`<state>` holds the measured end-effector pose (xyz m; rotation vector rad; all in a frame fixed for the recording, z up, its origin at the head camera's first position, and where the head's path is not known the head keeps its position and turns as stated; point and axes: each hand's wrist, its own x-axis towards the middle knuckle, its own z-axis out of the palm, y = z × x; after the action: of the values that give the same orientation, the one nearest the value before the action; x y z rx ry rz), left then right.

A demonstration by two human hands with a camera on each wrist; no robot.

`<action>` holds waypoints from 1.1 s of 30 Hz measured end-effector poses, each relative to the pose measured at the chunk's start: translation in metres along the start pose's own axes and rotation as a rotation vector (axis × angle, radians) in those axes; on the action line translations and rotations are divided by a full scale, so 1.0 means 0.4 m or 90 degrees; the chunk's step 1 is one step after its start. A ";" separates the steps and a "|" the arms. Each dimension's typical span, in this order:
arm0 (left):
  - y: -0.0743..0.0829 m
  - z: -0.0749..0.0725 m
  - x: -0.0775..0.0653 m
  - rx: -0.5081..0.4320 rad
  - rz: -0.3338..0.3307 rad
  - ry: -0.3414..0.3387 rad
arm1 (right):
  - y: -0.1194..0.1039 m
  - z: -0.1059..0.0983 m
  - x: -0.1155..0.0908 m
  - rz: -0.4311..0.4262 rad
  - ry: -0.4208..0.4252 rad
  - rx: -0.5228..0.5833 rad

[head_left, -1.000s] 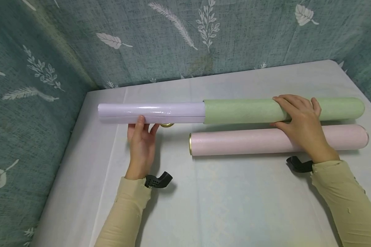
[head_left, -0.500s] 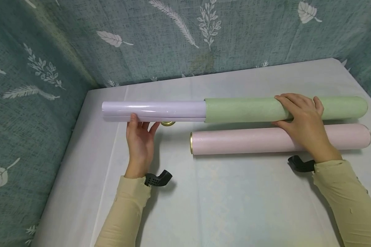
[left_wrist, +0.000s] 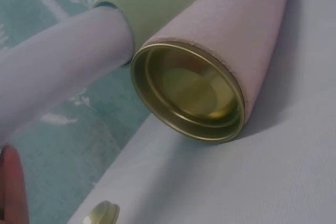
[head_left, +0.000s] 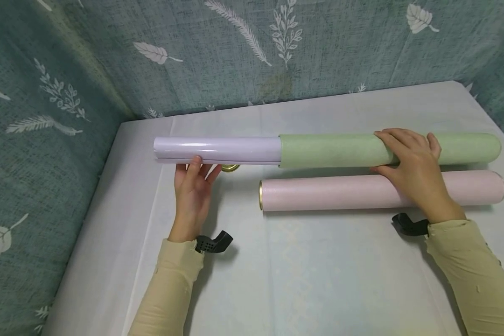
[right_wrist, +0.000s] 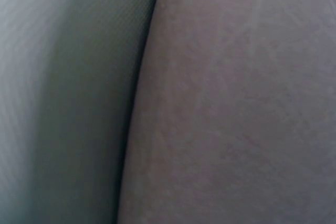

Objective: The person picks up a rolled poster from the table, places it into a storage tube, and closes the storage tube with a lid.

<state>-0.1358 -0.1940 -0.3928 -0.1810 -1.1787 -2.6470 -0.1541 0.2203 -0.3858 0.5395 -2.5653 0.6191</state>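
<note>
A glossy lavender rolled sheet (head_left: 222, 148) runs partway into the left end of a green cardboard tube (head_left: 327, 150). My left hand (head_left: 193, 196) holds the roll from below, thumb on its near side and fingers under it. Over the top of the green tube, my right hand (head_left: 411, 163) grips it with fingers on the far side and thumb on the near side. In the left wrist view the roll (left_wrist: 58, 66) enters the tube's mouth, and a fingertip shows at the lower left. Pink cardboard fills much of the right wrist view, where the right hand is out of sight.
A pink tube (head_left: 336, 192) lies in front of the green one, under the right wrist. Its gold-rimmed end (left_wrist: 189, 93) faces left. A small gold lid (head_left: 230, 168) sits on the white-covered table (head_left: 319, 270), partly hidden behind the roll. Patterned fabric (head_left: 218, 84) hangs behind.
The lavender roll has slid right, deeper into the green tube, so less of it sticks out. My left hand shifted left along it, then moved right. The right hand keeps its grip.
</note>
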 end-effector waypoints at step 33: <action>0.009 -0.012 0.006 0.020 0.090 0.091 | -0.001 -0.001 0.001 0.005 0.000 -0.001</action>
<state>-0.1372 -0.2002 -0.3928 -0.0664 -1.1167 -2.4730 -0.1539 0.2199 -0.3851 0.5291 -2.5691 0.6201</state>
